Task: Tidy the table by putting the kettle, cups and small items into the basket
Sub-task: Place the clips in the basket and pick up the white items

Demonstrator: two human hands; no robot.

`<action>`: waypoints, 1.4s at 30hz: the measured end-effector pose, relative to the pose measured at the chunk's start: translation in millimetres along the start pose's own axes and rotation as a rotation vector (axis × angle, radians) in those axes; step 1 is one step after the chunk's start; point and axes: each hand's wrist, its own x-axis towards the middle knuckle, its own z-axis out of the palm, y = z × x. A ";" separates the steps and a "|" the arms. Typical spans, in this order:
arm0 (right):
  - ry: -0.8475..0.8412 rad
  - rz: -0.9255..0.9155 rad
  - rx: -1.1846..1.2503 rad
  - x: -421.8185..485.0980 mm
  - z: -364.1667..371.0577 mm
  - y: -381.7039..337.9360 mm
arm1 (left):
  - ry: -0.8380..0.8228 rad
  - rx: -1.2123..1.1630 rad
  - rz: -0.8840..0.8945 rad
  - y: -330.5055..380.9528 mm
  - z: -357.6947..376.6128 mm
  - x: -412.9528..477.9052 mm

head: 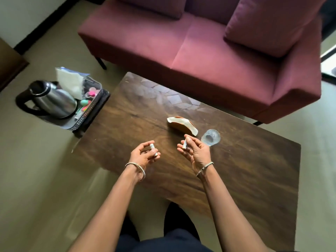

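Above the dark wooden table [236, 179], my left hand [143, 155] holds a small white battery [153, 149] between its fingers. My right hand [195, 151] pinches a second small battery [184, 144] just in front of a clear glass cup [211, 137] standing on the table. Beside the cup lies a shallow brown and white dish [181, 125]. On the floor at the table's left end stands a black mesh basket [91, 113]. It holds the steel kettle [49, 100], a plastic bag [71, 82] and several small colourful items [89, 97].
A maroon sofa [200, 51] with two cushions runs along the far side of the table. Beige floor surrounds the table. My dark-trousered legs [163, 239] are at the near table edge. A brown piece of furniture [9, 64] shows at the far left.
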 end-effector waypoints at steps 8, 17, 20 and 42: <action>-0.149 0.001 -0.013 -56.3 127.9 106.6 | -0.001 -0.055 0.049 60.5 -145.9 -48.9; -0.249 0.005 -0.259 -75.2 242.8 184.6 | 0.136 -0.100 0.106 114.5 -268.7 -55.7; -0.300 0.011 -0.295 -69.5 271.6 194.9 | 0.166 -0.158 0.115 127.0 -292.4 -47.2; -0.001 0.146 -0.408 120.1 457.6 267.7 | 0.389 0.281 -0.067 251.3 -402.8 164.0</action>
